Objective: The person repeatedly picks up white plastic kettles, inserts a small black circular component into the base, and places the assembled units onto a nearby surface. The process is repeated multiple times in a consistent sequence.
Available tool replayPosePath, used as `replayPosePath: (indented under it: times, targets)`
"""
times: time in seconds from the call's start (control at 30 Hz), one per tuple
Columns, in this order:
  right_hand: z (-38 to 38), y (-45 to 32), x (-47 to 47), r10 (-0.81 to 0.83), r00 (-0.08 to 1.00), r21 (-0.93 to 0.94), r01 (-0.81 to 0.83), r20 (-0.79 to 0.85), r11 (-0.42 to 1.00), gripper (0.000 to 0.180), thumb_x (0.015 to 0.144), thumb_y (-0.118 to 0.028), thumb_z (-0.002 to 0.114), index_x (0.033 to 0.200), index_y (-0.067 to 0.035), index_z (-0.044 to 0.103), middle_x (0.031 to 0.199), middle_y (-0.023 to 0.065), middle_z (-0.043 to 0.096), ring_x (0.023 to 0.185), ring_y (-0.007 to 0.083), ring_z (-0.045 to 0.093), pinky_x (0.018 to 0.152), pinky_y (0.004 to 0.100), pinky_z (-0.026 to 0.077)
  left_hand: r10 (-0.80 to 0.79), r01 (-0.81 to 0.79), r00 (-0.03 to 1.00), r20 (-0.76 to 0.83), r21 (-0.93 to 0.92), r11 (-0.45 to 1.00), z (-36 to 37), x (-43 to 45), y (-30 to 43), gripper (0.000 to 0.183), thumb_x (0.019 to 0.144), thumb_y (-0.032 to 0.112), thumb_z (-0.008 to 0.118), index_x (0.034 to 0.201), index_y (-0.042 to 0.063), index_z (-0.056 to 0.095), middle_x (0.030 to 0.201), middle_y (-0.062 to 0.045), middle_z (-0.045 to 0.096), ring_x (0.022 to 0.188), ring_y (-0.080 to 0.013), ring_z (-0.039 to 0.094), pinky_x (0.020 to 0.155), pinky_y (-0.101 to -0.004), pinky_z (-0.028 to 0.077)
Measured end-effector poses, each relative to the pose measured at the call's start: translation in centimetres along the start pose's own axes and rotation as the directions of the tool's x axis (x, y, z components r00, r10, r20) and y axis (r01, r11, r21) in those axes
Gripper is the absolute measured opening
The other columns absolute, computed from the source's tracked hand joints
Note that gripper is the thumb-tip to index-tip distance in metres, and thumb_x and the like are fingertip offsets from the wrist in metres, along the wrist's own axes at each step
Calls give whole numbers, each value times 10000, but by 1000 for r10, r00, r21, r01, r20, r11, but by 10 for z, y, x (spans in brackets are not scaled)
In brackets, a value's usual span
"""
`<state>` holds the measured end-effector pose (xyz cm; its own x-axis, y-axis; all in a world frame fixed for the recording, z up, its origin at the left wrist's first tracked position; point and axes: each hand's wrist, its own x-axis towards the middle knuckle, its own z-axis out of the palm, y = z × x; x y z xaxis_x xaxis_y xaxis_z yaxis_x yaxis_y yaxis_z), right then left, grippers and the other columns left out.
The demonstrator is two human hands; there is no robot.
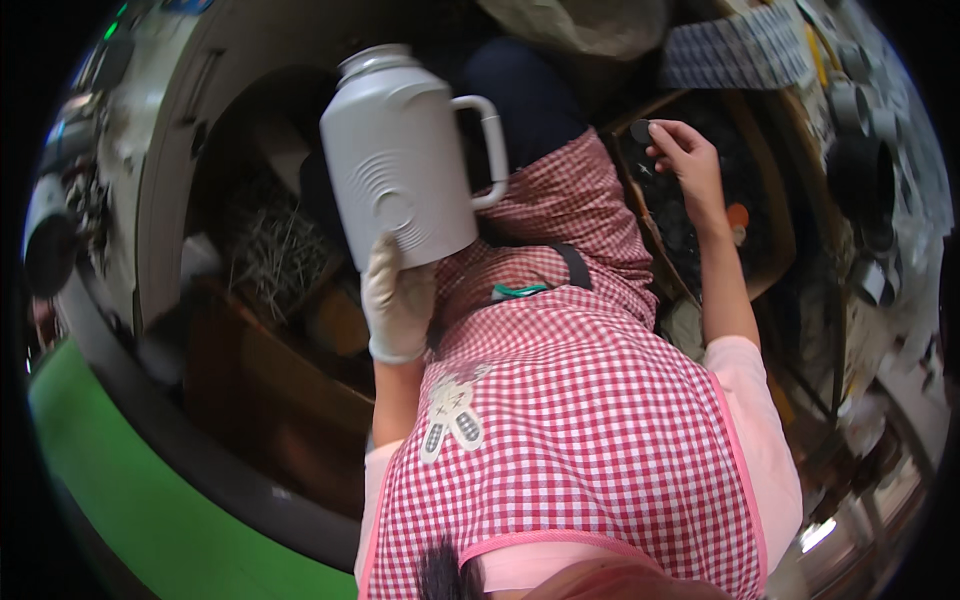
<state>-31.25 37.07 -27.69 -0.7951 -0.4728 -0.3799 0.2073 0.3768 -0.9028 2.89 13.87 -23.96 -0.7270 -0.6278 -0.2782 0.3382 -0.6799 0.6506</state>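
My left hand (397, 300), in a pale glove, holds a light grey jug-shaped vessel (397, 165) by its bottom end. The vessel stands roughly upright in the picture, its threaded neck at the top and its handle (495, 150) on the right. Concentric ridges mark its side. Bare, my right hand (686, 154) pinches a small dark round disc (640, 132) between thumb and fingers. Below that hand lies an open cardboard box (772, 255) with many dark pieces and an orange round piece (738, 216) in it.
Many thin metallic rods or strips (277, 251) lie in a box at the left. A green surface (150, 480) with a dark edge curves along the lower left. At the upper right sits a blue-and-white patterned box (735, 49); several grey and dark cylindrical vessels (859, 176) stand beyond it.
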Motion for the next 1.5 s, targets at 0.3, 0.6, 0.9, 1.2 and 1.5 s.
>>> replayPosePath:
  times: [0.3,0.6,0.9,1.2,1.5]
  targets:
    - [179,-127,-99,-259,856,333,109,447,936,174,939,-144,782,1051,-21,734,887,50,758,738,97,712,681,222,587,48,-12,991,-126,270,963,66,-16,24,339,1050,210,627,1335,29,599,1212,-49,663,1040,-131,645,882,-274,520]
    - [202,-130,-128,-363,832,288,258,418,922,156,947,-125,767,1036,-6,718,887,65,756,769,102,729,700,227,609,278,-205,952,-126,410,889,64,-31,24,274,1022,110,649,1276,13,628,1207,-46,661,1065,-127,622,961,-290,491]
    - [192,-144,-123,-314,802,262,204,508,943,188,945,-162,776,1001,3,707,860,76,745,728,115,722,680,248,615,356,-283,930,-94,440,853,69,-24,34,289,992,51,671,1272,-7,628,1189,-68,672,1033,-138,649,917,-286,533]
    - [196,-138,-111,-251,786,243,133,564,961,205,941,-174,779,984,8,696,842,82,738,715,123,715,668,245,605,432,-326,890,-147,458,827,73,-16,34,242,985,38,672,1222,-12,670,1148,-68,695,982,-127,661,869,-270,543]
    - [198,-135,-89,73,715,174,-266,696,948,264,927,-230,804,921,2,676,801,99,726,646,127,706,622,232,589,465,-361,882,-82,519,775,56,-13,30,302,973,22,649,1273,-10,644,1175,-61,696,1023,-136,667,875,-269,545]
